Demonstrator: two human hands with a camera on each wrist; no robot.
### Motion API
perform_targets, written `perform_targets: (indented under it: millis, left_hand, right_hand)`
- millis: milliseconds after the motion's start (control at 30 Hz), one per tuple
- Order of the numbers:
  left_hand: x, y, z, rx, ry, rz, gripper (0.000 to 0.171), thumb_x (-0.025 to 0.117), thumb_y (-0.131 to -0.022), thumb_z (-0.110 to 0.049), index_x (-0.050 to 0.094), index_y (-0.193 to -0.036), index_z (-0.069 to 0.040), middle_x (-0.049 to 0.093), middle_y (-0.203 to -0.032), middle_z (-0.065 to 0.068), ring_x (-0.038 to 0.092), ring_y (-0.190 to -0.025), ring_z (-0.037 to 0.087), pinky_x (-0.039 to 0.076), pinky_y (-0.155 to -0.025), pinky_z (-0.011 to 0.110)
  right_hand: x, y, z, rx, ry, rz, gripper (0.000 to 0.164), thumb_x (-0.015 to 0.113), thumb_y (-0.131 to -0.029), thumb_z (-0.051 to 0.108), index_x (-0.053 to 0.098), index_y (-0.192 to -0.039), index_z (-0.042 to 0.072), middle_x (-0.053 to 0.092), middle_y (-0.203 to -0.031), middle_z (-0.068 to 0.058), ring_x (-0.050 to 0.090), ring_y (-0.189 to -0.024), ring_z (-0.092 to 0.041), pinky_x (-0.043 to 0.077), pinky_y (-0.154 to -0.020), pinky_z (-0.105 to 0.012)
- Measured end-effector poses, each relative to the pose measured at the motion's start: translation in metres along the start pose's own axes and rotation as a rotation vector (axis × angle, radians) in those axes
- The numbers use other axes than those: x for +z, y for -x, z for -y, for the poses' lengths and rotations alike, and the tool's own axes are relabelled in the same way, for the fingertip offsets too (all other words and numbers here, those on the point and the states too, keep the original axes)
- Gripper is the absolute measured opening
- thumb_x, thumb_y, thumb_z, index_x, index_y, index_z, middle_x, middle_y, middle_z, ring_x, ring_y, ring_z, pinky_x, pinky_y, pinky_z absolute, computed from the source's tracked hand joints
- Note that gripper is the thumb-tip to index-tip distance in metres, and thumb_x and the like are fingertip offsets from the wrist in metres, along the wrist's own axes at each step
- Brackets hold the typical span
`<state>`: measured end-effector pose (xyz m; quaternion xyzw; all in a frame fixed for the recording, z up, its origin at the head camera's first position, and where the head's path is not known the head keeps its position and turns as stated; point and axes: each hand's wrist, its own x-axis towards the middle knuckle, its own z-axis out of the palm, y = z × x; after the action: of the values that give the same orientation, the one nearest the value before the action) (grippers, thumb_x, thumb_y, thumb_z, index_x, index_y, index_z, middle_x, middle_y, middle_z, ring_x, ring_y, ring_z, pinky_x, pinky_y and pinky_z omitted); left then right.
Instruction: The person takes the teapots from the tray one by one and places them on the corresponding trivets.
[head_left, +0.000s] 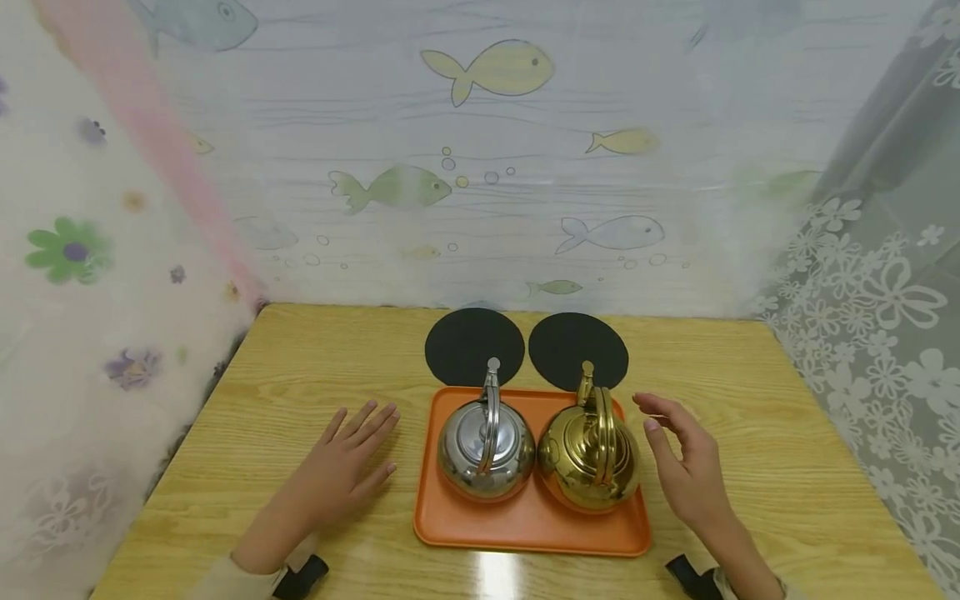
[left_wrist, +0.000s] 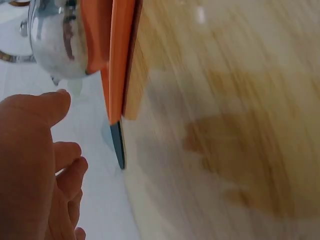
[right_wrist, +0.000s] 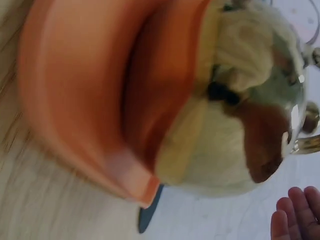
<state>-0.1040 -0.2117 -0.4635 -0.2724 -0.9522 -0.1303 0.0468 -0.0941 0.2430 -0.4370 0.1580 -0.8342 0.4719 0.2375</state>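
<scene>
Two kettles stand side by side on an orange tray [head_left: 525,533]: a silver kettle [head_left: 472,475] on the left and a gold kettle [head_left: 570,483] on the right. My left hand [head_left: 341,467] is spread to the left of the tray, holding nothing, its fingers pointing toward the back. On the other side my right hand [head_left: 690,471] hovers just right of the gold kettle, fingers loosely bent and thumb apart. In the left wrist view the silver kettle [left_wrist: 60,45] shows beyond the thumb. The gold kettle [right_wrist: 245,115] fills much of the right wrist view, with the right fingertips [right_wrist: 296,207] below it.
Two round black mats [head_left: 474,346] [head_left: 579,348] lie side by side behind the tray on the wooden table [head_left: 337,350]. A curtain with printed fish [head_left: 510,67] hangs at the table's back edge, with flowered and lace fabric at the sides.
</scene>
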Motion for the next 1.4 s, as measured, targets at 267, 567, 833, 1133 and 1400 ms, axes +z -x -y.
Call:
perform_targets:
  millis: [267,567,833,1133,1400]
  left_hand:
    - [0.009,-0.007,-0.014,0.092,0.045,0.028,0.067,0.058,-0.102,-0.043,0.040,-0.158,-0.011,0.038,-0.163,0.005,0.030,-0.153,0.031,0.022,-0.121,0.060]
    - [0.015,-0.013,-0.014,0.142,0.042,0.028,0.067,0.061,-0.101,-0.042,0.043,-0.155,-0.008,0.039,-0.162,0.007,0.034,-0.150,0.034,0.026,-0.120,0.059]
    - [0.018,-0.014,-0.013,0.127,0.058,0.080,0.068,0.057,-0.102,-0.046,0.041,-0.157,-0.009,0.036,-0.164,0.005,0.030,-0.153,0.032,0.022,-0.123,0.057]
    - [0.020,-0.016,-0.015,0.135,0.073,0.089,0.068,0.058,-0.102,-0.047,0.041,-0.157,-0.010,0.036,-0.164,0.005,0.029,-0.153,0.032,0.021,-0.123,0.057]
    - [0.022,-0.019,-0.017,0.125,0.093,0.090,0.068,0.058,-0.102,-0.045,0.040,-0.158,-0.011,0.037,-0.163,0.005,0.029,-0.153,0.034,0.022,-0.123,0.058]
  right_hand:
    - [-0.001,-0.004,0.026,0.104,-0.268,0.153,0.035,0.038,-0.108,-0.001,0.058,-0.135,-0.008,0.067,-0.125,0.002,0.064,-0.110,-0.009,0.051,-0.094,-0.016]
    - [-0.001,-0.011,0.029,0.210,-0.568,0.223,0.039,0.033,-0.111,0.004,0.051,-0.134,-0.022,0.068,-0.129,0.005,0.066,-0.109,-0.009,0.055,-0.094,-0.021]
    - [-0.001,-0.017,0.032,0.226,-0.864,0.337,0.047,0.024,-0.112,0.004,0.065,-0.134,0.010,0.068,-0.130,0.000,0.065,-0.117,-0.010,0.053,-0.098,-0.022]
    - [-0.004,-0.022,0.037,0.338,-1.092,0.483,0.051,0.018,-0.113,0.009,0.059,-0.142,0.008,0.068,-0.134,-0.008,0.066,-0.122,-0.017,0.053,-0.101,-0.026]
    - [0.001,-0.019,0.037,0.464,-1.013,0.393,0.039,0.036,-0.110,0.003,0.063,-0.135,0.014,0.072,-0.124,-0.005,0.071,-0.108,-0.014,0.058,-0.092,-0.027]
